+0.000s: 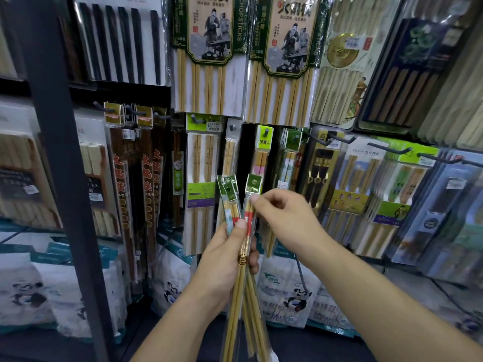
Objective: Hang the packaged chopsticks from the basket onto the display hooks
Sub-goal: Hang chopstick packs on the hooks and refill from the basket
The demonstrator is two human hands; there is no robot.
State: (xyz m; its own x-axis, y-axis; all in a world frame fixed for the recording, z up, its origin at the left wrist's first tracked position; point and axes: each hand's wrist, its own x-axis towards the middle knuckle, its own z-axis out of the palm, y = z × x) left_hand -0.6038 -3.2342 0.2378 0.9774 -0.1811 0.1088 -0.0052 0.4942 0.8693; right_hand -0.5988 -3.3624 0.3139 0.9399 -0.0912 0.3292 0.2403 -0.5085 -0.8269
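My left hand point(224, 254) grips a bunch of slim packaged chopsticks point(243, 278) upright by their middle, thumb pressed across the front. Their green header cards fan out at the top. My right hand point(282, 218) pinches the rightmost pack just below its green header card point(253, 184). Behind them a row of display hooks carries narrow packs; one hook point(266, 132) holds a yellow-green pack straight above my hands, and another hook point(231, 128) sits to its left. No basket shows in the view.
A dark shelf post point(60, 178) stands at the left. Large chopstick packs point(209, 53) hang above. Long bare hook ends point(386, 148) stick out at the right. Panda-printed bags point(292, 296) fill the low shelf.
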